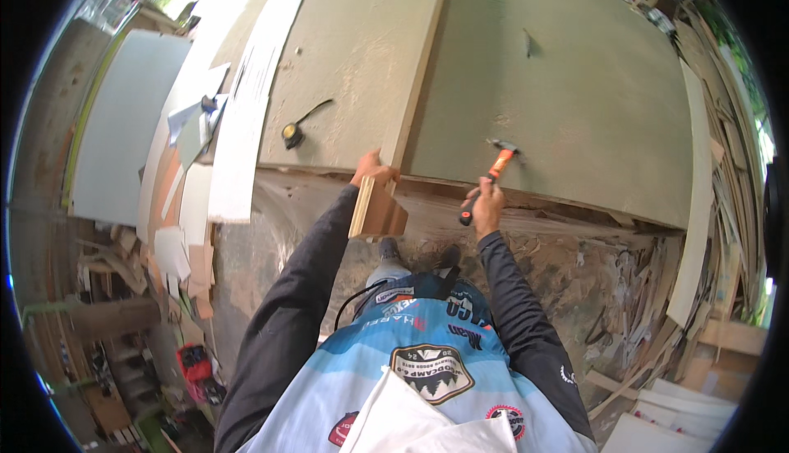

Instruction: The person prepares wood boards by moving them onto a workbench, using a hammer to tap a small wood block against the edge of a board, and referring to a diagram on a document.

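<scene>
Right hand (488, 204) closed around the handle of an orange-and-black hammer (500, 163), hammer extending forward of that hand over a panel (592, 99), left hand (371, 168) gripping a wooden block (383, 213), tape measure (292, 135) forward-left of the left hand.

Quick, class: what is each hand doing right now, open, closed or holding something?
Left hand: closed, holding a wooden block.
Right hand: closed around the hammer's handle.
</scene>
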The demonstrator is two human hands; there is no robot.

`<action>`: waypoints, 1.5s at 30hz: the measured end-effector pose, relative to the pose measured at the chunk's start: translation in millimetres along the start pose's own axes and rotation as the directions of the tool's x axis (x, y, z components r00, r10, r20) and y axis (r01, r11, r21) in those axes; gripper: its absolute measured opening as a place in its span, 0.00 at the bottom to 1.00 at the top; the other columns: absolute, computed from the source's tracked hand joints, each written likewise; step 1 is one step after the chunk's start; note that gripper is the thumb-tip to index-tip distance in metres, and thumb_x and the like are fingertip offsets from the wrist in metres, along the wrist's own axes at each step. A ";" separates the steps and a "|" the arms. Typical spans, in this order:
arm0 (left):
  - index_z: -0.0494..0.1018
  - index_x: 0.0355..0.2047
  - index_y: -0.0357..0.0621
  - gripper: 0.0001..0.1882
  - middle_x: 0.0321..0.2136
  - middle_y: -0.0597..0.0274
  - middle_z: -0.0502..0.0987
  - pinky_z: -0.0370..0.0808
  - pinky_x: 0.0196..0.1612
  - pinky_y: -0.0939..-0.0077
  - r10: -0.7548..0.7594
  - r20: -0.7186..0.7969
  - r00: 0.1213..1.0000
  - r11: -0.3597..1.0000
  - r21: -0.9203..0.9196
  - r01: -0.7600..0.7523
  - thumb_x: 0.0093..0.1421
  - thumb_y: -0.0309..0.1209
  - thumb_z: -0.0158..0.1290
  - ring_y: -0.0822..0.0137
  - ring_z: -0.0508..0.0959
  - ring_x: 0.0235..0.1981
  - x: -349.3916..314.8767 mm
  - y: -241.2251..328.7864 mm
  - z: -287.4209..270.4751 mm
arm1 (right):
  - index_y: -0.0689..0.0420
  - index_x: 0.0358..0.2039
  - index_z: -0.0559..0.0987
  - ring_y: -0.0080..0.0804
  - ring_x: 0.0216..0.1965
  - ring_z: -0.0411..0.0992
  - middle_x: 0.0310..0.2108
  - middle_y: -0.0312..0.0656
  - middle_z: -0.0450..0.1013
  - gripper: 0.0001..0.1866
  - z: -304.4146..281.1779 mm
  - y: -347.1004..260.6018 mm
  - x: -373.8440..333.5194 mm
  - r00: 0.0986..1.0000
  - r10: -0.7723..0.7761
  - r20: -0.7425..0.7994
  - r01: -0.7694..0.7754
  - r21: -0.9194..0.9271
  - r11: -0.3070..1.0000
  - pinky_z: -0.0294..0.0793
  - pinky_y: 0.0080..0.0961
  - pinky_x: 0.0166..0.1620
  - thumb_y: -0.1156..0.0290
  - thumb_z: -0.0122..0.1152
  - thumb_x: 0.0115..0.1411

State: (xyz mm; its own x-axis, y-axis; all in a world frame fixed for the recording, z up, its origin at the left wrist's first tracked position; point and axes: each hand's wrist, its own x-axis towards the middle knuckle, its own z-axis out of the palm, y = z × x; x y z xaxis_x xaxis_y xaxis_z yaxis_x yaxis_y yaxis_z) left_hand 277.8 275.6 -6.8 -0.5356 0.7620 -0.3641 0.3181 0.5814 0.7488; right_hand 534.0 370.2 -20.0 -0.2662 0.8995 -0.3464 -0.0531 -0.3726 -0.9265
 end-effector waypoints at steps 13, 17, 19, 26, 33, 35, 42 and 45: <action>0.71 0.25 0.35 0.12 0.16 0.64 0.71 0.68 0.21 0.75 0.141 0.054 0.989 0.949 -0.292 -0.119 0.35 0.21 0.53 0.71 0.70 0.18 -10.4 1.6 6.6 | 0.61 0.35 0.69 0.22 0.16 0.66 0.16 0.37 0.67 0.16 107.3 -4.7 -36.2 0.995 0.085 -0.049 -0.075 0.174 0.982 0.65 0.21 0.21 0.58 0.45 0.64; 0.70 0.21 0.36 0.09 0.15 0.62 0.71 0.68 0.21 0.73 0.188 0.112 0.976 0.939 -0.311 -0.146 0.35 0.22 0.53 0.69 0.70 0.16 -7.9 4.9 2.4 | 0.57 0.29 0.69 0.21 0.16 0.65 0.16 0.36 0.68 0.15 118.3 7.7 -25.5 0.962 -0.137 0.237 0.187 -0.202 0.961 0.64 0.21 0.21 0.59 0.46 0.64; 0.70 0.20 0.36 0.08 0.14 0.61 0.72 0.68 0.20 0.73 0.175 0.121 0.977 0.950 -0.283 -0.135 0.35 0.22 0.54 0.69 0.71 0.16 -6.9 -0.5 -5.9 | 0.57 0.28 0.69 0.21 0.16 0.66 0.16 0.36 0.68 0.15 105.3 4.8 -19.8 0.962 0.020 0.274 0.001 -0.077 0.997 0.65 0.22 0.21 0.59 0.46 0.64; 0.70 0.19 0.38 0.05 0.14 0.66 0.70 0.63 0.19 0.76 0.213 0.110 0.971 0.934 -0.313 -0.170 0.38 0.21 0.52 0.74 0.67 0.16 -1.2 -9.4 2.7 | 0.58 0.30 0.68 0.21 0.17 0.67 0.16 0.36 0.68 0.13 119.2 2.3 -19.4 0.984 0.049 0.170 -0.040 -0.059 0.997 0.65 0.21 0.22 0.61 0.48 0.64; 0.72 0.18 0.36 0.09 0.17 0.58 0.72 0.67 0.22 0.69 0.314 0.067 0.947 0.947 -0.097 -0.307 0.34 0.26 0.55 0.65 0.71 0.19 6.0 -28.3 -5.5 | 0.57 0.29 0.68 0.20 0.16 0.65 0.16 0.36 0.68 0.13 124.4 15.7 -17.7 0.992 0.017 0.125 -0.021 0.034 0.999 0.64 0.21 0.21 0.61 0.49 0.64; 0.71 0.22 0.34 0.12 0.15 0.55 0.72 0.69 0.22 0.67 0.513 -0.033 0.858 0.852 0.139 -0.504 0.33 0.26 0.55 0.62 0.72 0.17 11.6 -56.9 -6.1 | 0.57 0.29 0.69 0.21 0.15 0.65 0.16 0.37 0.68 0.13 122.2 18.9 -17.7 0.932 0.074 0.355 -0.096 0.045 0.994 0.65 0.21 0.20 0.61 0.49 0.63; 0.72 0.30 0.30 0.18 0.19 0.54 0.74 0.71 0.28 0.70 0.379 0.016 0.925 0.912 0.166 -0.376 0.36 0.27 0.54 0.64 0.73 0.22 -18.7 -53.1 -50.7 | 0.58 0.25 0.70 0.24 0.14 0.66 0.14 0.38 0.69 0.15 124.4 16.2 15.6 0.966 0.059 0.253 -0.098 0.142 0.985 0.65 0.23 0.20 0.61 0.48 0.62; 0.72 0.31 0.30 0.17 0.21 0.58 0.74 0.70 0.29 0.73 0.063 0.261 0.963 0.997 -0.068 -0.047 0.38 0.26 0.54 0.69 0.72 0.23 -50.0 -24.9 -82.4 | 0.60 0.24 0.69 0.27 0.14 0.68 0.12 0.39 0.68 0.15 141.7 16.5 42.0 0.991 -0.020 0.133 -0.001 0.151 0.989 0.66 0.26 0.19 0.62 0.46 0.62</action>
State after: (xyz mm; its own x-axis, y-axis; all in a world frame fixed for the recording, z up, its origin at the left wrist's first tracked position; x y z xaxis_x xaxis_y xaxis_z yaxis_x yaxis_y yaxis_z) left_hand 232.2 199.5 38.4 -0.2920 0.8449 -0.4481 0.2887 0.5245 0.8009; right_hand 385.6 369.5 -29.1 -0.3911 0.8682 -0.3053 -0.1978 -0.4033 -0.8934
